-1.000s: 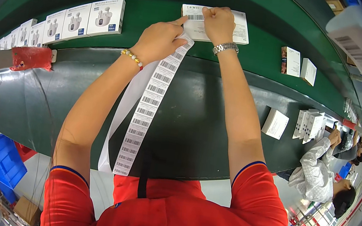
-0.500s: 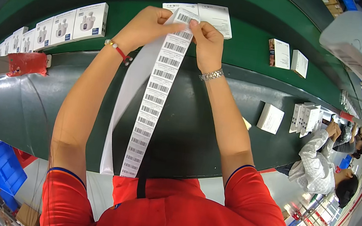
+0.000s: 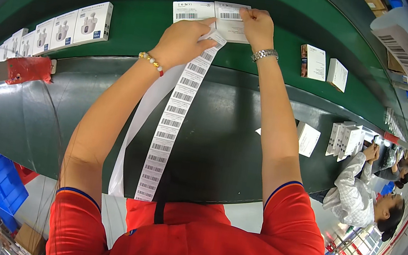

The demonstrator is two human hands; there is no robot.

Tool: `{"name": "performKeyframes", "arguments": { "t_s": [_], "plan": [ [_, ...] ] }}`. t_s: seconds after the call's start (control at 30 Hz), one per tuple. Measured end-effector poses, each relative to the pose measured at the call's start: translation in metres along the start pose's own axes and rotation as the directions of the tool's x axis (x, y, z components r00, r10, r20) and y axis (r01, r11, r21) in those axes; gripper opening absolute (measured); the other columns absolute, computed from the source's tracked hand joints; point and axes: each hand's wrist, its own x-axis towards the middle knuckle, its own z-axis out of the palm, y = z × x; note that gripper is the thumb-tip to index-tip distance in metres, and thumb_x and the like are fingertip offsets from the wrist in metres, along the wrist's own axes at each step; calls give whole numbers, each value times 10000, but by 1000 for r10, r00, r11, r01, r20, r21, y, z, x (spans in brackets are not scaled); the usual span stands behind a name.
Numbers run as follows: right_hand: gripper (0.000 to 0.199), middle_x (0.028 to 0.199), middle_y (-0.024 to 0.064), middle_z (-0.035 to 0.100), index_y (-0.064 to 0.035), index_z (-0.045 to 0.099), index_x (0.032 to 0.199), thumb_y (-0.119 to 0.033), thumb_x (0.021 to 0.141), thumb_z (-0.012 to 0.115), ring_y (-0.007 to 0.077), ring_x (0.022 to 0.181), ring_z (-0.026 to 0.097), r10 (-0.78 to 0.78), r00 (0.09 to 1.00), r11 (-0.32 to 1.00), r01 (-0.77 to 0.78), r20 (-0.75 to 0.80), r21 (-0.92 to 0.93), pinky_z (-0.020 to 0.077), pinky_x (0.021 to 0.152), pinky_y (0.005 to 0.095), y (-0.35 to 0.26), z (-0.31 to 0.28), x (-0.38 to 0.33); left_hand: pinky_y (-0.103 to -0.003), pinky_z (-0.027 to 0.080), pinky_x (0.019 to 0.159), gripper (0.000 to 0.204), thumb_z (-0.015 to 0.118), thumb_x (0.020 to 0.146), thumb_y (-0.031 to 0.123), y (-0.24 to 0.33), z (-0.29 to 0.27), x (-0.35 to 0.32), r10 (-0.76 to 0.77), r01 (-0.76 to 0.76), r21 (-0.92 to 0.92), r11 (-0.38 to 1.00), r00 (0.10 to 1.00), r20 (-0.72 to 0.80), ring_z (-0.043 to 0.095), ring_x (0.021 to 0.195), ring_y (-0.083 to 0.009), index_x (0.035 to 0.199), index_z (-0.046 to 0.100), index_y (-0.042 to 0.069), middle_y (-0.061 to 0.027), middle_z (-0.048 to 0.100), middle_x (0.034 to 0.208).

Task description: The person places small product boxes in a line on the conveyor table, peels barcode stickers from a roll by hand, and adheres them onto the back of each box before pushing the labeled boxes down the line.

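A long strip of barcode labels [image 3: 176,108] trails from my left hand [image 3: 187,43], whose thumb and fingers pinch its top end. Behind the strip its pale backing paper [image 3: 135,133] hangs in a loop. Two white boxes lie side by side on the green surface beyond my hands. On the left box [image 3: 208,8] sits a barcode label [image 3: 186,15]. Against the upper part of the right box [image 3: 234,33] lies another barcode label [image 3: 230,13], and my right hand [image 3: 257,29] pinches at its right end.
White earbud boxes [image 3: 93,24] stand in a row at left. Two small boxes [image 3: 314,63] lie at right on the green belt, another box [image 3: 308,139] nearer on the dark table [image 3: 221,156]. A co-worker in a white jacket [image 3: 355,192] sits at right beside upright boxes [image 3: 344,140].
My right hand has moved away from the strip, right and forward, with a label onto the right box. My left hand has come slightly nearer with the strip, uncovering the left box's label.
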Motion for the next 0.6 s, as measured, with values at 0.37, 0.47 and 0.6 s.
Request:
{"name": "performKeyframes", "arguments": {
  "t_s": [0.37,0.47,0.6],
  "plan": [
    [308,853,162,604,-33,681,833,-330,753,695,306,768,610,-146,988,956,125,-60,-267,489,681,379,-2,5,-5,-408,503,758,238,596,831,218,10,19,15,4,-21,193,981,996,88,619,862,-315,871,631,-14,-74,444,1372],
    [297,812,117,596,-70,662,846,-315,696,736,331,738,594,-237,966,884,168,-108,-436,463,712,467,-3,-6,-6,-409,477,744,255,592,839,222,10,16,8,12,-23,188,982,998,60,599,800,-344,820,579,-33,-108,492,1313],
    [600,1142,199,540,-64,525,1196,-307,700,761,323,1081,531,-317,942,931,331,108,-154,444,890,367,39,-45,-9,-370,484,792,281,617,833,202,-7,-6,-24,31,-10,65,998,942,-333,609,916,-347,1008,621,-17,-164,536,1254]
  ]
}}
